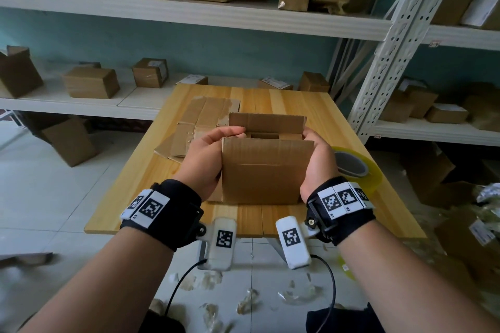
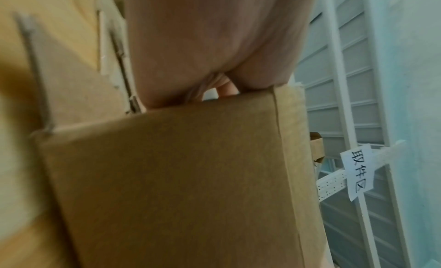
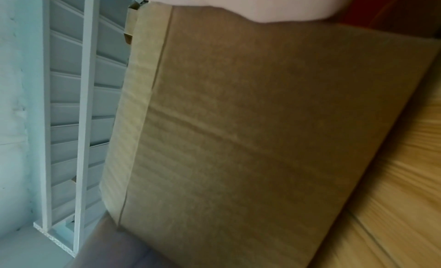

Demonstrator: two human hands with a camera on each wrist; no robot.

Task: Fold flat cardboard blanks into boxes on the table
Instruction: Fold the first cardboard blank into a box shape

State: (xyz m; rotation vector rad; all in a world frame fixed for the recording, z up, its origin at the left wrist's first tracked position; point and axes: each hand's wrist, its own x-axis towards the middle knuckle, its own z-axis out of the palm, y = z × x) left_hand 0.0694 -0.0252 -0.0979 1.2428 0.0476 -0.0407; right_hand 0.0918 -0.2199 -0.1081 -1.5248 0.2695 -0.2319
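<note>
Both hands clasp box on wooden table among shelves.

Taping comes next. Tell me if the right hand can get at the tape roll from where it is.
Probably yes: the tape roll lies just beside the right hand with nothing between, but that hand must first let go of the box.

Both forearms extend forward, bare, each wrist wrapped in a black band. Left hand palm faces inward, thumb along the near side, fingers curled over the top. Right hand mirrors it, palm inward, fingers hooked over the upper edge.
</note>
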